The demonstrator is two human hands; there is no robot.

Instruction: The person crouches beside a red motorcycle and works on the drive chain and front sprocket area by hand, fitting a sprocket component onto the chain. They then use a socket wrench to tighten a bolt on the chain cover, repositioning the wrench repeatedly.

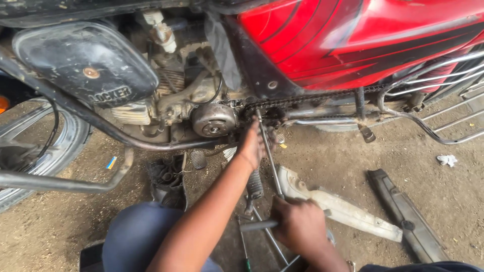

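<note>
Hands (275, 186) on T-wrench (270, 161) at sprocket (272, 117)

A long, thin steel T-handle wrench (269, 156) stands tilted, its tip against the motorcycle's grimy chain sprocket (262, 115).

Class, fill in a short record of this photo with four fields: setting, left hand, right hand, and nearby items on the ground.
setting: red motorcycle parked on dirt ground, drive chain exposed
left hand: left hand at the front sprocket area, steadying the upper end of a long metal rod
right hand: right hand gripping the rod's lower end by its crossbar handle
nearby items: pale chain cover, black cover strip, white rag, screwdriver
</note>
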